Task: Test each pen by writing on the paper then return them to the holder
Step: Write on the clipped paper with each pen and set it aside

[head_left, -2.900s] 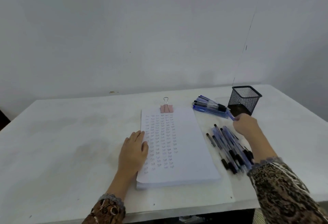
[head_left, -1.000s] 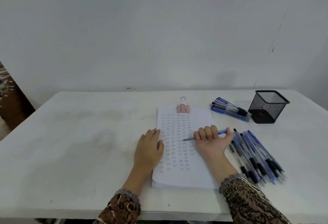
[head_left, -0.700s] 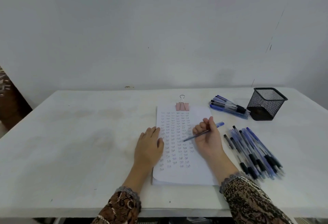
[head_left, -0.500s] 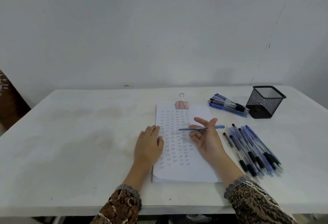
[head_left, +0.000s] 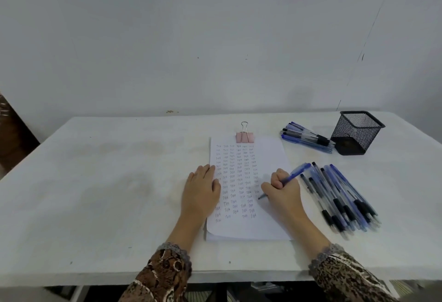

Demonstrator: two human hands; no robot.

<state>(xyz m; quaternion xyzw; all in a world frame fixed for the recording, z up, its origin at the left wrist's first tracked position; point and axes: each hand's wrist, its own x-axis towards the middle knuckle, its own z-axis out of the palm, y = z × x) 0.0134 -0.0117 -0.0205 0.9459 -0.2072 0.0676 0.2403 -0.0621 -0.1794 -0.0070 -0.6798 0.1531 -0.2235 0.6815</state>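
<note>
Blue pen (head_left: 290, 177) gripped in right hand (head_left: 283, 190), tip set on paper (head_left: 270, 158) at right of written rows. Left hand (head_left: 201, 190) laid flat, fingers relaxed, on paper's left edge. Mesh holder (head_left: 356, 134) stood at desk's (head_left: 107, 182) far right; loose pens (head_left: 339, 196) spread just right of paper.

pen (head_left: 295, 173) mid-shaft is hidden in right hand (head_left: 284, 191); tip too small to tell if it touches paper (head_left: 267, 158). Writing too small to read (rows of short marks). left hand (head_left: 201, 191) covers the paper's left edge. pen pile (head_left: 339, 196) blurs at near ends, count unclear. holder (head_left: 356, 134) inside hidden by mesh. sleeves (head_left: 165, 275) cut off at bottom edge.
</note>
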